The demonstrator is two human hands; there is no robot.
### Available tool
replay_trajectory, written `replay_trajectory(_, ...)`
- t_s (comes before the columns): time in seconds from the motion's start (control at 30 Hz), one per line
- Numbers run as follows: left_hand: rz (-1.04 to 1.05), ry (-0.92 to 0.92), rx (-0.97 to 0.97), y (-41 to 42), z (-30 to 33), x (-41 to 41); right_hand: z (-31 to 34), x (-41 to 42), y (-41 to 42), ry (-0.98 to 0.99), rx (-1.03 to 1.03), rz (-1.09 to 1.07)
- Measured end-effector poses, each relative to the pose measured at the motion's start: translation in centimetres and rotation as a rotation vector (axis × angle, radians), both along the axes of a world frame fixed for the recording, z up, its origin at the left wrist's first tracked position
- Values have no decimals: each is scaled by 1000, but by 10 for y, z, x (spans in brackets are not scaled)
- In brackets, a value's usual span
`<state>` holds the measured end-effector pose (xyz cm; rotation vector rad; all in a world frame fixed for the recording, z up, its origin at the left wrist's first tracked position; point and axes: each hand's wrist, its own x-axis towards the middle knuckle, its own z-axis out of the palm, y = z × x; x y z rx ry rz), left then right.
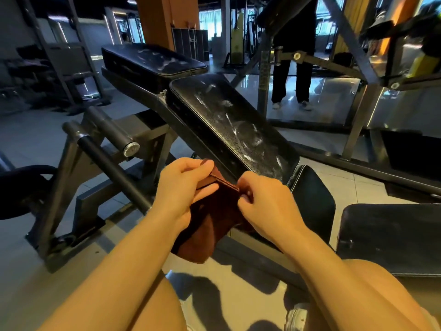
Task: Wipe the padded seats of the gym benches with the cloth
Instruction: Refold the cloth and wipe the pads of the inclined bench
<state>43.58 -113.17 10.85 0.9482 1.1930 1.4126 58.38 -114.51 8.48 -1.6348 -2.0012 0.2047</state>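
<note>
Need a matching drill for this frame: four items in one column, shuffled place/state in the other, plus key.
Items:
1. cloth
2. long back pad
3. far pad
4. person standing

States:
A. pale smears, nearest the hands
B. brown, pinched by left hand and right hand
C. background, dark clothes, white shoes
D. black, upper left, behind the long pad

Pairs: 1-B, 2-A, 3-D, 4-C

reddish-brown cloth (210, 218); black pebbled bench pad (229, 123) streaked with pale smears; dark grey frame (71, 177); orange pillar (164, 17); pale grey tiled floor (238, 278)
</note>
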Motion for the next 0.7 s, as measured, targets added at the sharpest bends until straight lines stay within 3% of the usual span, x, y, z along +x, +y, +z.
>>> replay_trajectory(0.17, 100, 344, 168, 7, -11, 8, 3, 24, 9, -205, 87, -107)
replay_trajectory(0.27, 88, 413, 271, 20, -6, 13, 18, 44, 26, -235, 180, -167)
replay_trajectory(0.5, -11, 488, 443, 83, 36, 29, 43, 64, 130, 31, 394, -235)
replay_trajectory(0.7, 188, 812, 611, 124, 21, 31, 10, 70, 172, 301, 360, -235)
